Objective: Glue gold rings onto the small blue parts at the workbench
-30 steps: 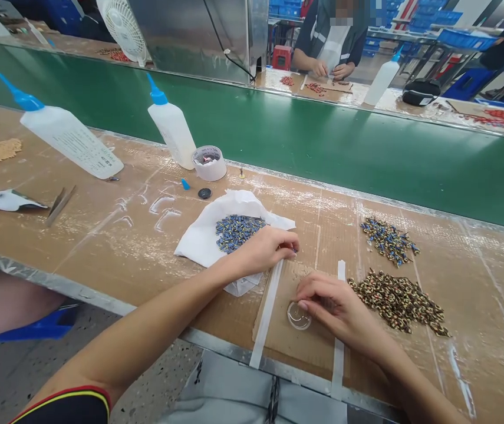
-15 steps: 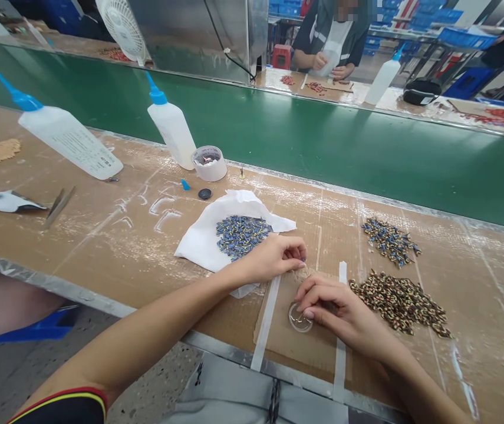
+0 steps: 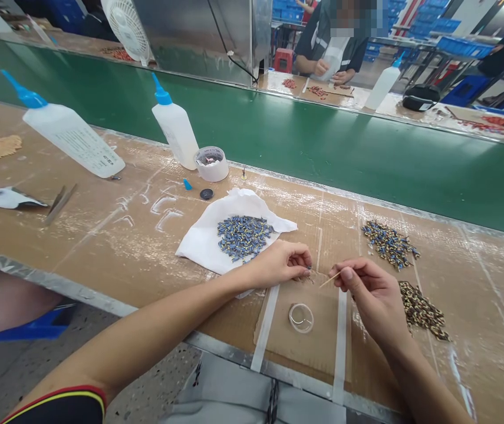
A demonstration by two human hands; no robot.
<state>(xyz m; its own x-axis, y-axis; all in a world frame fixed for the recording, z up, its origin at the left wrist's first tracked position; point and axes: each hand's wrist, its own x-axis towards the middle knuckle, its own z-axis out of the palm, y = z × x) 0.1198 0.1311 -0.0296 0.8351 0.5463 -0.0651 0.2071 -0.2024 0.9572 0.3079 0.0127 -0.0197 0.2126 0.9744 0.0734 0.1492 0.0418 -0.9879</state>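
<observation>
My left hand [image 3: 287, 262] is closed in a pinch on a small blue piece [image 3: 309, 269], mostly hidden by the fingertips. Facing it, my right hand [image 3: 364, 288] grips a thin wooden toothpick [image 3: 329, 279], its tip pointing left and down towards the left fingertips. Below both hands lies a small round clear dish [image 3: 300, 318] on a taped cardboard patch [image 3: 309, 353]. Behind my left hand, a heap of small blue and yellow pieces [image 3: 243, 235] rests on a white cloth [image 3: 198, 238].
Right of my hands are a pile of blue-and-brown pieces [image 3: 389, 242] and a pile of dark patterned pieces [image 3: 424, 312]. Two blue-tipped bottles [image 3: 72, 138] [image 3: 175, 132], a tape roll [image 3: 211, 168] and tweezers [image 3: 61, 205] are further left. Beyond the green belt [image 3: 300, 141] a person sits.
My right hand has moved up and right from the clear dish, which now shows fully. The toothpick in it has come into view. My left hand has shifted slightly right.
</observation>
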